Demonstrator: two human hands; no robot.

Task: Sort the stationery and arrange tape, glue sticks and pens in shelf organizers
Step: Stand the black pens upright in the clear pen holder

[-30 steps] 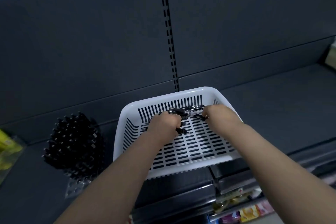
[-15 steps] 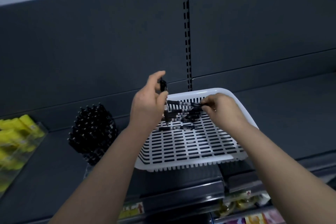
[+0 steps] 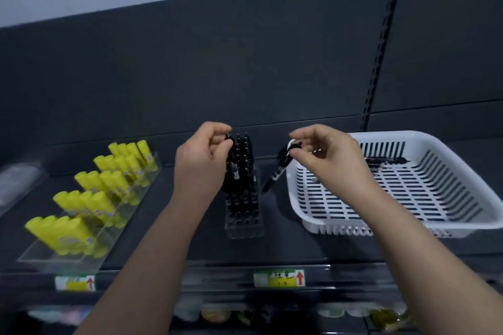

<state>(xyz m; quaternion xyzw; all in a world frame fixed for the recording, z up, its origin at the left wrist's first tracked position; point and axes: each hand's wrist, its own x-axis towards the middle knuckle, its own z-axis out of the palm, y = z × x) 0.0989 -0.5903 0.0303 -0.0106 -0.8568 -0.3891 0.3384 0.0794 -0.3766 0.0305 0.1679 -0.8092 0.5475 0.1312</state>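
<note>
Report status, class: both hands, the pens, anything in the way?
Left hand pinches a pen over the pen holder. Right hand pinches a second pen, tilted, beside the white basket. Front holes free.

Shelf (image 3: 285, 249): dark grey, with a matching back panel.
Left: clear stepped organizer (image 3: 49, 255), yellow glue sticks (image 3: 89, 204) upright in rows.
Centre: clear pen holder (image 3: 245, 228), black pens (image 3: 246, 168) upright in it.
Right: white slotted basket (image 3: 394, 134), a few pens (image 3: 381, 163) at its far end.
Far left: blurred clear item (image 3: 16, 185).
Near edge: two price labels (image 3: 279, 278).
</note>
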